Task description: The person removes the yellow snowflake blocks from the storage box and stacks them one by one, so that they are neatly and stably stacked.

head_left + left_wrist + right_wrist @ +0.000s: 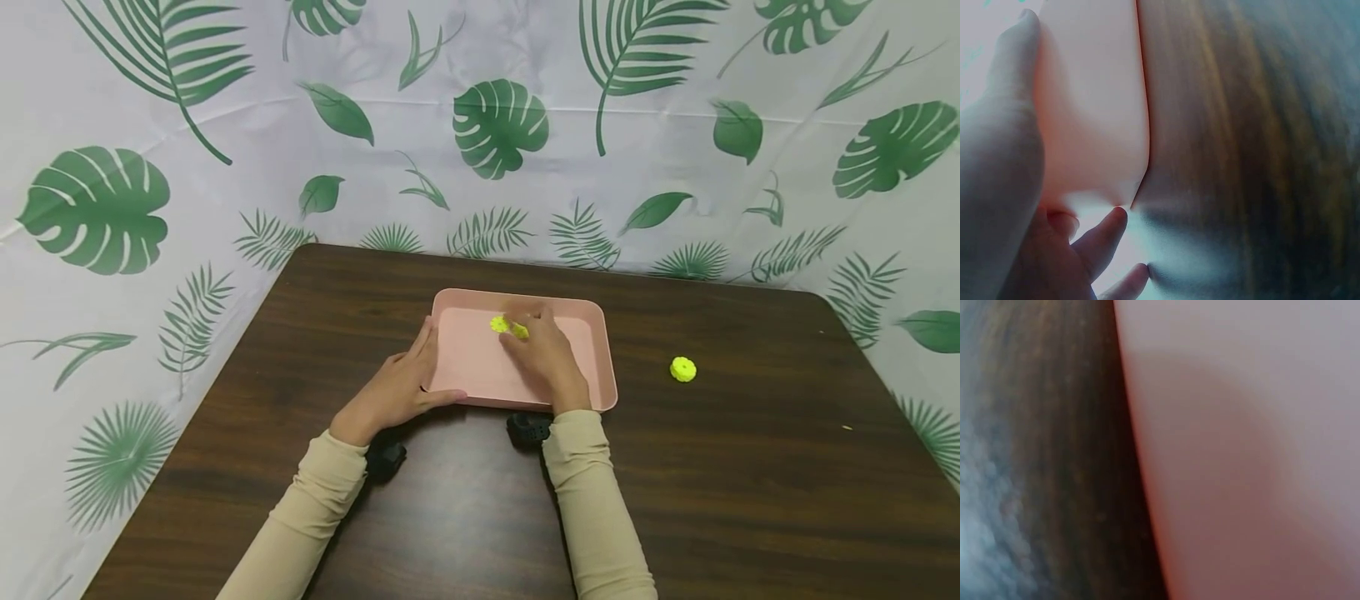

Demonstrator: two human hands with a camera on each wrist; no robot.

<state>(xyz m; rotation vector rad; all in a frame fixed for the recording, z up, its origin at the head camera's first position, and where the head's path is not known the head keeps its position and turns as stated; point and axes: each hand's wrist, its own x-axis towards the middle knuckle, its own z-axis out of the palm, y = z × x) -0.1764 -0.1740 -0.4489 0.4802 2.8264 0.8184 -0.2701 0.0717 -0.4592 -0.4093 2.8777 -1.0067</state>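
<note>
A shallow pink tray [480,367] lies on the dark wooden table. My left hand [397,387] rests against its near left corner, with straight fingers along the left side and the thumb along the front wall; in the left wrist view the hand [1016,181] touches the tray's outside. Over the tray, my right hand [546,350] reaches in and pinches a yellow scalloped disc [521,331], partly hidden and blurred by motion. Just left of it lies another yellow scalloped disc [498,323]. The right wrist view shows the tray's pink surface [1241,437], without the hand.
A thick yellow scalloped disc [683,369] stands on the table to the right of the tray. Black devices sit under both wrists, one below the right wrist [527,428]. A leaf-patterned white cloth [420,175] hangs behind the table [750,467].
</note>
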